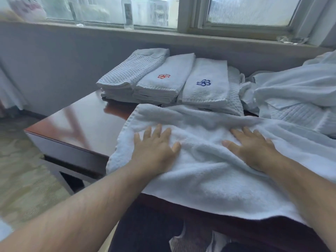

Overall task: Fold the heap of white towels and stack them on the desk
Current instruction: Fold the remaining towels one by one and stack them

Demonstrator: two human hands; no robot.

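Observation:
A large white terry towel [205,171] lies spread over the near part of the dark wooden desk [87,128], its front edge hanging over the desk's rim. My left hand [154,148] presses flat on its left part with fingers spread. My right hand [252,148] presses flat on its right part. Behind it stand folded stacks: a waffle-weave stack [131,71], a stack with a red flower emblem [163,79] and one with a blue flower emblem [205,86]. A heap of unfolded white towels [294,95] lies at the right.
A grey wall and a window sill [163,35] with a clear bottle [127,13] run behind the desk. The desk's left corner [27,130] drops to a patterned carpet [23,170]. Bare glossy wood shows at the desk's left.

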